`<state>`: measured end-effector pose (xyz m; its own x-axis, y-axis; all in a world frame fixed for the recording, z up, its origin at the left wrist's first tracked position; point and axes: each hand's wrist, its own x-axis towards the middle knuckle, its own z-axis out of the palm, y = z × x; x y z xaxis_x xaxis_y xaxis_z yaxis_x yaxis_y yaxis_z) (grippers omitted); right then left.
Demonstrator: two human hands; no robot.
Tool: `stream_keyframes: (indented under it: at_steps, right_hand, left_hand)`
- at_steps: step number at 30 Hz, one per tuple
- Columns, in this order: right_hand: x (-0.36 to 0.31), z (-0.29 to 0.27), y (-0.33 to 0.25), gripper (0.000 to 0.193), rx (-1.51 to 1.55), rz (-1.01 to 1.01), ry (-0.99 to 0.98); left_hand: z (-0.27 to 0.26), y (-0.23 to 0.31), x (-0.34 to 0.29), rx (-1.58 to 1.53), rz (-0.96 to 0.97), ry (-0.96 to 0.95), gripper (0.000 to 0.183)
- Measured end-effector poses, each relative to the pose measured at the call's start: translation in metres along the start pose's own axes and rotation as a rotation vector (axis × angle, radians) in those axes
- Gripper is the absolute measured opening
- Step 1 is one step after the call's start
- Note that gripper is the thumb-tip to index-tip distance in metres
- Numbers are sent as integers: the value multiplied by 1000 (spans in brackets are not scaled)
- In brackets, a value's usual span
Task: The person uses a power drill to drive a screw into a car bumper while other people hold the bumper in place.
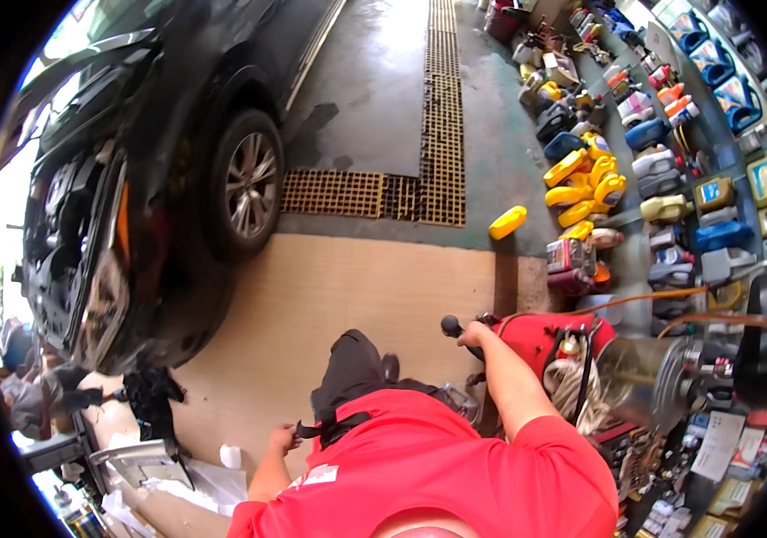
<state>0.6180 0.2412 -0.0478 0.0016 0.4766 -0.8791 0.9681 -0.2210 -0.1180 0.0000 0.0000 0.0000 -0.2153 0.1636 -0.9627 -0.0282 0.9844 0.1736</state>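
Note:
My right hand (pixel 471 335) is closed round a black handle with a rounded knob (pixel 451 325). The handle stands at the near edge of a red machine (pixel 545 341) on my right. A coiled pale rope or hose (pixel 572 394) hangs on that machine, beside a clear cylinder (pixel 630 381). Low on my left side, my left hand (pixel 285 438) is closed on a black strap (pixel 309 430) that lies by my dark trousers. Its exact grip is small in the picture.
A dark car (pixel 150 179) stands at the left, its front opened up and its wheel (pixel 249 184) facing me. Yellow bottles (pixel 590 184) and many other containers crowd the right. A floor grating (pixel 442 134) runs ahead. Another person (pixel 34 390) is at far left.

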Motion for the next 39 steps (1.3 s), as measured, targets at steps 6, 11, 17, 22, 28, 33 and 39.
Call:
stream_keyframes:
  at_steps: [6,11,17,22,28,33,39]
  right_hand:
    - [102,-172,19,50,248,184,41]
    - [121,-294,39,47,546,365,-51]
    - [114,-401,141,44,935,678,-24]
    - [165,-528,127,43,1162,770,-129]
    - [269,-761,145,42,1079,721,-286]
    - [407,-1021,153,41,1038,656,-179]
    - [585,-1280,132,41,1237,663,172]
  left_hand:
    - [49,228,74,172,-41,-139,12]
    - [85,464,146,169,-38,-38,17]
    - [266,933,159,438,653,-193,23]
    - [406,1234,142,277,788,-277,16]
    - [439,1353,210,942,867,-114,23]
    - [408,1415,238,985,532,0,29]
    - [431,1591,243,517,-48,84,11]
